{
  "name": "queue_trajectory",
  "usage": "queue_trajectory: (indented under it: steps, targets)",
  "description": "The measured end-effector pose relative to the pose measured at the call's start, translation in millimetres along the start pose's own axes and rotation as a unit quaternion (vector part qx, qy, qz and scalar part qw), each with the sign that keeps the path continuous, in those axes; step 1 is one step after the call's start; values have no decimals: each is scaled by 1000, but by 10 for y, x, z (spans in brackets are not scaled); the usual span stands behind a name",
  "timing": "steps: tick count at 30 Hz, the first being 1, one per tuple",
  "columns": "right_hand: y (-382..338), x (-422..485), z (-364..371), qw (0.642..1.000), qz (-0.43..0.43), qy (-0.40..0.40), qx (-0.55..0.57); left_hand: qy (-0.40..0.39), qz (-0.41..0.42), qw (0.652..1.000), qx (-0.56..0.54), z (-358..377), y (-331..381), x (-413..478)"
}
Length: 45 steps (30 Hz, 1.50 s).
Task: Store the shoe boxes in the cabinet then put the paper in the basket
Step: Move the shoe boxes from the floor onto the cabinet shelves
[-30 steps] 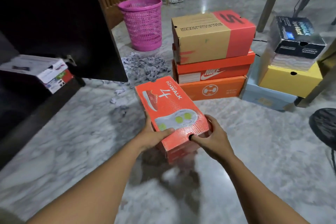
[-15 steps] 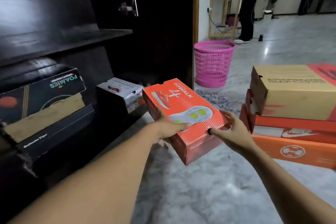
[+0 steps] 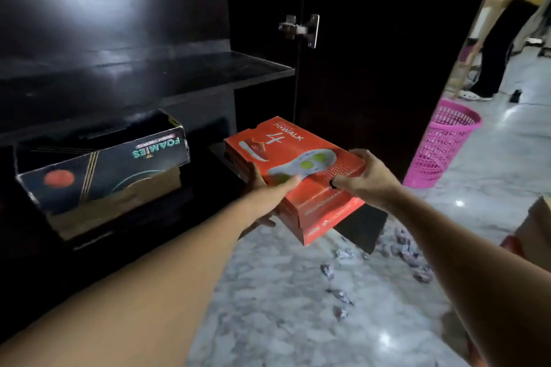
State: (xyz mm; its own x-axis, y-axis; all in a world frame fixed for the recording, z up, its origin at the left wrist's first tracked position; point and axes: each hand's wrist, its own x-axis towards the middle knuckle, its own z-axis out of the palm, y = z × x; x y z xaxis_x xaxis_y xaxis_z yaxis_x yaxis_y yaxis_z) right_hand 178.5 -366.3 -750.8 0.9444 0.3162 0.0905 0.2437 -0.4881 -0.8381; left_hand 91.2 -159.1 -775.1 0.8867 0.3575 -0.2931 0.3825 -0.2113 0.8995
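Observation:
I hold a red GOwalk shoe box [image 3: 301,176] in both hands at the mouth of the dark cabinet [image 3: 149,74]. My left hand [image 3: 265,188] grips its near left corner with the thumb on the lid. My right hand [image 3: 366,180] grips the near right end. The box's far end reaches over the cabinet's lower shelf, above where a white box lay; that box is hidden now. A dark FOAMIES shoe box [image 3: 101,170] sits on other boxes in the left bay. Crumpled paper scraps [image 3: 402,253] lie on the marble floor. The pink basket [image 3: 441,146] stands at right.
The cabinet door [image 3: 372,53] stands open behind the red box, with a metal hinge [image 3: 299,28] on it. An upper shelf [image 3: 208,68] is bare. Part of a brown box stack [image 3: 536,223] shows at the right edge. A person [image 3: 507,39] stands in the background.
I have carried the red box from the floor area toward the left and up into the cabinet opening. My view has swung left, so the box stacks have slid out of frame.

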Motion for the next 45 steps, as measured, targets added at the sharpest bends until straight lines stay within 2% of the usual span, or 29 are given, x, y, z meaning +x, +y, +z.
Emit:
queue_trajectory:
  steps: [5, 13, 18, 20, 23, 26, 32, 37, 41, 45]
  targets:
    - [-36, 484, 188, 999, 0, -40, 6, 31, -18, 999, -29, -81, -5, 329]
    - [300, 1164, 607, 990, 41, -72, 118, 84, -55, 994, -38, -94, -124, 979]
    - [375, 1450, 936, 975, 79, -31, 205, 145, -31, 988, -46, -72, -193, 1383]
    - [393, 1466, 1135, 984, 70, 13, 163, 179, -6, 982, -61, -72, -246, 1460]
    - [354, 1361, 1426, 988, 47, 138, 45, 205, 49, 976, -57, -34, -352, 1400]
    - [313, 1295, 1626, 976, 61, 201, 52, 209, 84, 974, -25, 16, -432, 1301]
    - [378, 1530, 1772, 979, 69, 161, 105, 197, 50, 978, -49, -164, -443, 1558]
    - [324, 1754, 1829, 987, 63, 74, 125, 176, -16, 972, -156, -309, -342, 1813]
    - [343, 1863, 1819, 991, 49, 12, 126, 184, -28, 966, -177, -380, -309, 1969]
    - [340, 1920, 1816, 983, 74, -27, 166, 182, -44, 967, -174, -420, -281, 2070]
